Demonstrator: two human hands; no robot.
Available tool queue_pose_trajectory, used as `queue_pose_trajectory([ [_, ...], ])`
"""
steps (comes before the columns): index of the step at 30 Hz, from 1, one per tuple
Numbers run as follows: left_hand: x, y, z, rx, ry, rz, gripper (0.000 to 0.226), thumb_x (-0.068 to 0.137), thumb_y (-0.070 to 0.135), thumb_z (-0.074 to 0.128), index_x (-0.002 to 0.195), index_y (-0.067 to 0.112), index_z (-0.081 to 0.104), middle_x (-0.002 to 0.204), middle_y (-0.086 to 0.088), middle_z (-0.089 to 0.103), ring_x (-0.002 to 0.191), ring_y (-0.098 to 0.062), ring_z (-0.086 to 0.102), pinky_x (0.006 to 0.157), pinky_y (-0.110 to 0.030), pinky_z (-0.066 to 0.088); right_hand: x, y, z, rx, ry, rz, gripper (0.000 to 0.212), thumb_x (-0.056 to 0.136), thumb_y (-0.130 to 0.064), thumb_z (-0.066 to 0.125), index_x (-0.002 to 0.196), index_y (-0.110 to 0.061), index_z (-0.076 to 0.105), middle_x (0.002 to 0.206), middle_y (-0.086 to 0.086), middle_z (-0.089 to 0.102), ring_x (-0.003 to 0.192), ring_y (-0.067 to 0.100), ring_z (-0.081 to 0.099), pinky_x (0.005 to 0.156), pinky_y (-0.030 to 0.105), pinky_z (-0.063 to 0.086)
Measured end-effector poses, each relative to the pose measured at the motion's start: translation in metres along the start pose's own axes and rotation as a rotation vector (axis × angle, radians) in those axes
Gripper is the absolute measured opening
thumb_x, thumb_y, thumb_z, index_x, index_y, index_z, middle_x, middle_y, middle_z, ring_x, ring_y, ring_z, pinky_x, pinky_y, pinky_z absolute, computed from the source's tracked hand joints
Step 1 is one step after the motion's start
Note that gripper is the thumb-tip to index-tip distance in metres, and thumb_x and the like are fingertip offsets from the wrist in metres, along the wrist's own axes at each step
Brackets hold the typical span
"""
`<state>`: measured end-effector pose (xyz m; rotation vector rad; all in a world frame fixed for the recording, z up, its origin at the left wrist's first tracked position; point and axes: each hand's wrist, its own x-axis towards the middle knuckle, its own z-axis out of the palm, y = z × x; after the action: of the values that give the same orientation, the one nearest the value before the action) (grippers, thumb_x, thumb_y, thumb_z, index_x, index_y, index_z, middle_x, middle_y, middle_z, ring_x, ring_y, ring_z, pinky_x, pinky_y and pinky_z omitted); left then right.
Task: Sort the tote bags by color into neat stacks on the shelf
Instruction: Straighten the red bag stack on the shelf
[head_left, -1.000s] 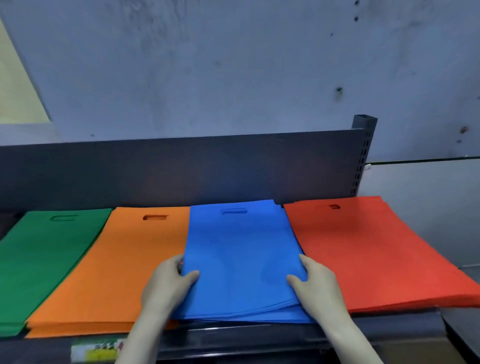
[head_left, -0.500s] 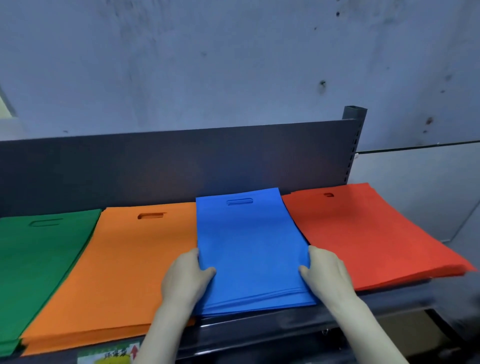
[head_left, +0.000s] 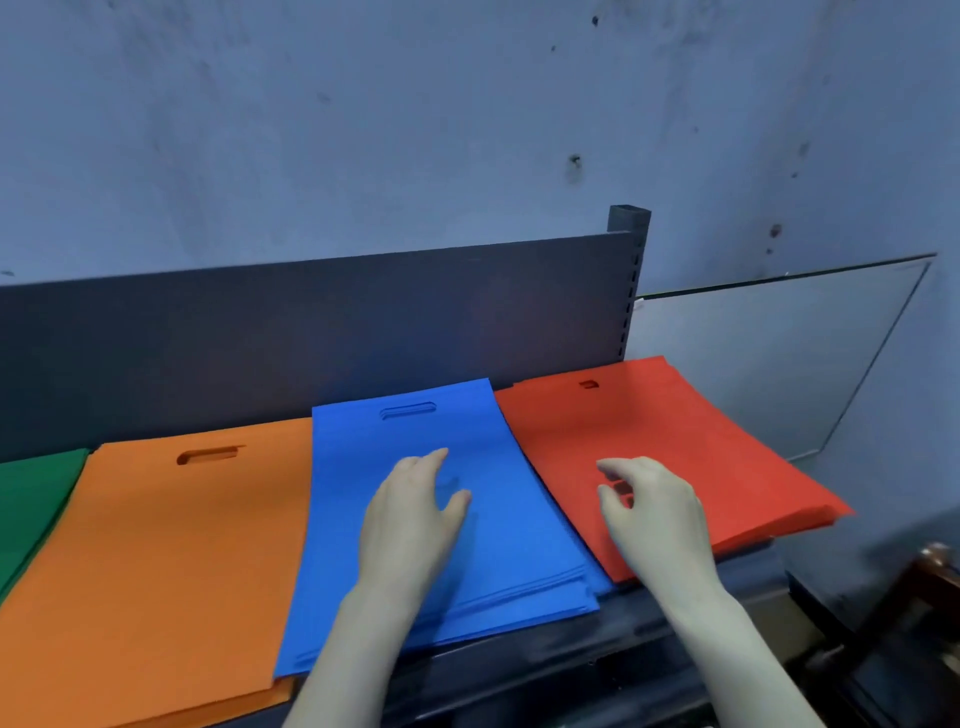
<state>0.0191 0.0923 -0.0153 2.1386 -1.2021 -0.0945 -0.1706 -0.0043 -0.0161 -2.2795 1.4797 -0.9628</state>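
Side by side on the dark shelf lie flat stacks of tote bags: green at the far left, then orange, blue and red. My left hand lies flat on the middle of the blue stack, fingers straight. My right hand is over the red stack near its left edge, fingers loosely curled, holding nothing. The blue stack's left edge overlaps the orange one.
A dark back panel rises behind the stacks, ending in a slotted upright post. A stained wall stands behind. A glass pane leans at the right, and dark furniture sits low at the right.
Both hands have let go of the blue stack's sides. The left moved onto the blue stack's top, the right moved over the red stack. The view has shifted right.
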Motion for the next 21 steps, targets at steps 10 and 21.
queue_pose_trajectory([
  [10,0.031,0.07,0.073,0.076,-0.141,-0.036,0.056,0.089,0.036,0.059,0.141,0.023,0.044,0.133,0.0,0.056,0.12,-0.017,0.054,0.099,-0.03,0.042,0.081,0.104,-0.041,-0.004,-0.084,0.04,0.034,0.083,-0.016,0.063,0.118,-0.019,0.066,0.119,-0.001,0.067,0.111,0.019,0.061,0.097,0.032,0.045],
  [21,0.045,0.113,0.122,0.223,-0.148,-0.205,0.063,0.086,0.042,0.061,0.142,0.021,0.042,0.137,0.0,0.054,0.127,-0.02,0.049,0.099,-0.031,0.042,0.174,0.221,-0.036,-0.088,-0.443,0.219,0.061,0.091,-0.038,0.056,0.143,-0.012,0.038,0.143,0.011,0.047,0.131,0.027,0.045,0.104,0.036,0.039],
])
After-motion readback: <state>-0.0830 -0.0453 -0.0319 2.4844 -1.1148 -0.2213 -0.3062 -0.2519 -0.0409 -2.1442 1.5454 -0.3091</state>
